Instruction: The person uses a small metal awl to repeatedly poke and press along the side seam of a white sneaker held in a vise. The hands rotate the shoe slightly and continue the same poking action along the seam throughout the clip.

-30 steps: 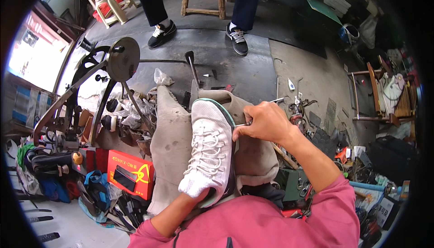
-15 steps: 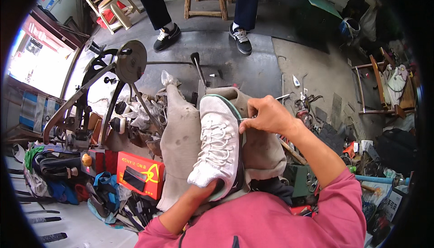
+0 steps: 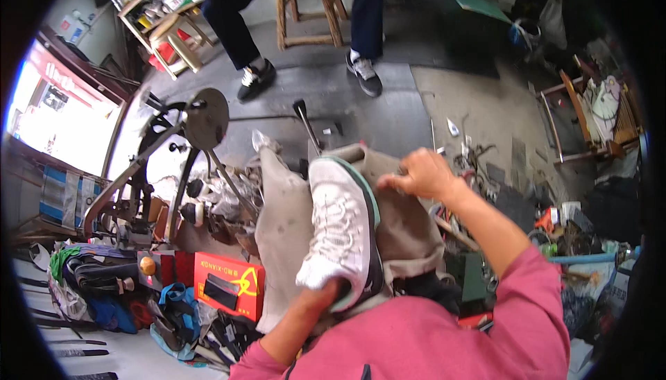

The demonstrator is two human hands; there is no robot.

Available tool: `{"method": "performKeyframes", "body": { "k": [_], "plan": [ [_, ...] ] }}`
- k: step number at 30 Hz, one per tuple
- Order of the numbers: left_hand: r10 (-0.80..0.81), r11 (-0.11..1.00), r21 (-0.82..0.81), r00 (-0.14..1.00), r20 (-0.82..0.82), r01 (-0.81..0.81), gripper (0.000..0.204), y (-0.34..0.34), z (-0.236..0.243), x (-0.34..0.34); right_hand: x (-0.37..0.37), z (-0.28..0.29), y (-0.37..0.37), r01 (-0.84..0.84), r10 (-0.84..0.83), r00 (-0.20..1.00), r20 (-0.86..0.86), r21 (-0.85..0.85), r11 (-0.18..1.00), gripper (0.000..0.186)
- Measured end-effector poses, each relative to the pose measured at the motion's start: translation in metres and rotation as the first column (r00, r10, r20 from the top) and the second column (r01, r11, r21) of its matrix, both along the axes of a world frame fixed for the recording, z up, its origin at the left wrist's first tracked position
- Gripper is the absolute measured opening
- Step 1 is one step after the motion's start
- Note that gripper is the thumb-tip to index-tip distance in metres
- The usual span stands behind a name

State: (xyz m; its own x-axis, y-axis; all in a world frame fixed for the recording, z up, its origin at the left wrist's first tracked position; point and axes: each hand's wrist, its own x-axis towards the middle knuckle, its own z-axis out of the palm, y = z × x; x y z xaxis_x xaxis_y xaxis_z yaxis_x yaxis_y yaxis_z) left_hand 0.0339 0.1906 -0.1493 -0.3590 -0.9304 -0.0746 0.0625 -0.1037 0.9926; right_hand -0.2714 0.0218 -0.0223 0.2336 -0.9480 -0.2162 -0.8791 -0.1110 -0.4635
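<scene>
A white lace-up sneaker [image 3: 337, 203] with a green-and-dark sole edge lies over my lap, toe pointing away. My left hand [image 3: 329, 292] reaches into its ankle opening, so the fingers are hidden inside. To the right of the toe, apart from the shoe, my right hand [image 3: 424, 175] is closed with its thumb pointing left. A small pale end of a thin awl-like tool [image 3: 440, 150] sticks out behind its fingers; the tool's tip cannot be made out. Under the shoe, a grey-beige cloth [image 3: 283, 231] covers my legs.
A hand-cranked machine with a round wheel [image 3: 206, 118] stands at left. Near it lies a red-orange box [image 3: 251, 276] with a dark phone [image 3: 222, 291] on top. Opposite, a person in dark trousers [image 3: 232, 30] sits by a wooden stool [image 3: 281, 16]. Tools and scraps litter the right side.
My right hand has drawn back to the right from the sneaker's sole edge, where a thin tip touched it. The left hand stays in the shoe. The whole view has shifted slightly.
</scene>
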Motion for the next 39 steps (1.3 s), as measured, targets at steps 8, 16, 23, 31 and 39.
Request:
{"method": "performKeyframes", "body": {
  "k": [8, 16, 23, 31, 39],
  "plan": [
    [0.149, 0.989, 0.022, 0.989, -0.012, -0.149, 0.044, 0.005, -0.011, -0.004, -0.03, -0.034, 0.063, 0.18, -0.241, 0.679, 0.693, 0.162, 0.97, 0.058],
    [0.277, 0.904, 0.415, 0.882, -0.382, -0.105, 0.042, 0.003, 0.008, -0.011, 0.028, 0.001, 0.07, -0.378, -0.401, -0.019, 0.916, 0.365, 0.851, 0.082],
    [0.024, 1.0, -0.004, 0.977, 0.214, -0.024, 0.042, 0.015, -0.008, 0.01, -0.041, 0.011, 0.083, 0.247, -0.388, -0.515, 0.764, 0.566, 0.787, 0.047],
    [0.04, 0.99, 0.124, 0.971, 0.236, -0.071, 0.038, 0.01, 0.048, 0.007, 0.024, -0.026, 0.079, 0.272, -0.127, 0.69, 0.712, -0.093, 0.958, 0.046],
    [0.322, 0.942, -0.279, 0.73, 0.602, -0.185, 0.018, 0.046, 0.129, 0.006, 0.055, 0.0, 0.068, 0.238, -0.09, 0.873, 0.479, -0.258, 0.936, 0.053]
  ]
}}
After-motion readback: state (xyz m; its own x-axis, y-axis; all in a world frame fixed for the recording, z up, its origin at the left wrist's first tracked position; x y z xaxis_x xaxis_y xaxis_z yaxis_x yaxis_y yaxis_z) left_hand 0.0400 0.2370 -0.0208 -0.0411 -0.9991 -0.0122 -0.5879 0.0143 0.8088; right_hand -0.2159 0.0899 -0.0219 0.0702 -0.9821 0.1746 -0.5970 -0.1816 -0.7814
